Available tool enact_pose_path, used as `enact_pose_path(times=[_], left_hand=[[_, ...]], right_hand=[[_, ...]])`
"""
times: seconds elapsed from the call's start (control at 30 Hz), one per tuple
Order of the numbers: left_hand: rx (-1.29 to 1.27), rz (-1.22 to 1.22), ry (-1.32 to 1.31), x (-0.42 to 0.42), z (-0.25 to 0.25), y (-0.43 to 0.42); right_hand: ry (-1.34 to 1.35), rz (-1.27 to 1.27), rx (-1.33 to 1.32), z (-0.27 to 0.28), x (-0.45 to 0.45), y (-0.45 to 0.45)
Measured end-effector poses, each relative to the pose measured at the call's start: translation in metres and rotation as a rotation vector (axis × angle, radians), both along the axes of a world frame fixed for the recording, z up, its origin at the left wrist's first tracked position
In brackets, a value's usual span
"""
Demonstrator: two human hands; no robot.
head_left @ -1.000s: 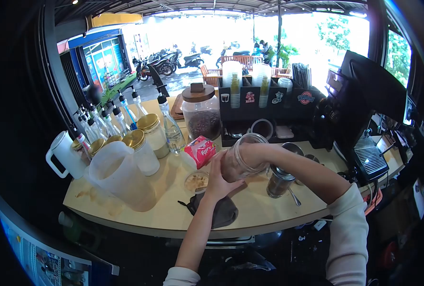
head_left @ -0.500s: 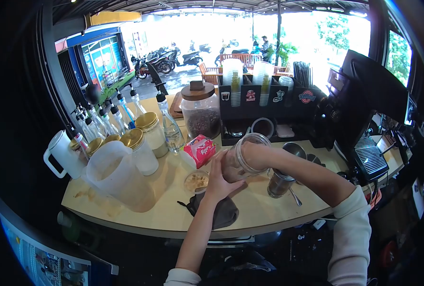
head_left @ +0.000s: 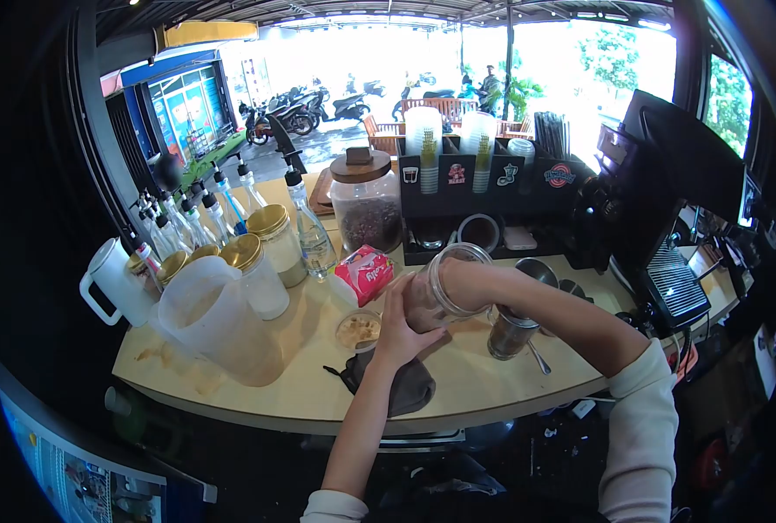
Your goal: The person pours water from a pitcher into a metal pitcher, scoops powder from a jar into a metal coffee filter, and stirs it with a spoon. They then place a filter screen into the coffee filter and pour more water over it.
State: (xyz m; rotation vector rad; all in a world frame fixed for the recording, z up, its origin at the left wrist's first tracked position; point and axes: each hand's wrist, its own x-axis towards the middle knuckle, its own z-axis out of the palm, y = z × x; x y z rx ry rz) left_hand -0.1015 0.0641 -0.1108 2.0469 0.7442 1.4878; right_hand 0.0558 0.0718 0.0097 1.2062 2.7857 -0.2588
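Observation:
My left hand is wrapped round the lower side of a clear jar, which is tilted with its mouth toward the right. My right hand reaches into the jar through the mouth; its fingers are blurred behind the wall, and what they hold cannot be made out. Left of the jar lies a pink and white packet. A small bowl of pale brown pieces stands below the packet. Under my left wrist is a dark cloth. A metal-topped glass shaker stands right of the jar, beside a spoon.
A large frosted pitcher, gold-lidded jars and several pump bottles stand on the left. Behind are a wooden-lidded jar and a black cup organizer. A coffee machine is at the right. Outside, a person is near motorbikes.
Both hands stay at the tilted jar, with only slight shifts. The distant person outside has changed posture and appears upright now.

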Motion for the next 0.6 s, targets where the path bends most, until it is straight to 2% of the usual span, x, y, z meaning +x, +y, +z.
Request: enact_pose_path(times=[0.03,0.17,0.23,0.47,0.6], left_hand=[[0.01,-0.003,-0.002,0.0,0.0,0.0],[0.013,0.004,0.003,0.0,0.003,-0.002],[0.014,0.004,-0.001,0.0,0.002,-0.001],[-0.004,0.011,0.006,0.001,0.0,-0.001],[-0.022,0.007,-0.009,0.001,-0.003,0.001]], right_hand=[[0.142,-0.048,-0.072,-0.002,0.002,0.001],[0.005,-0.088,-0.085,0.02,0.001,-0.014],[0.139,-0.177,-0.088,0.023,0.002,-0.016],[0.114,-0.145,-0.006,0.052,0.001,-0.032],[0.249,-0.151,-0.046,0.055,0.006,-0.036]])
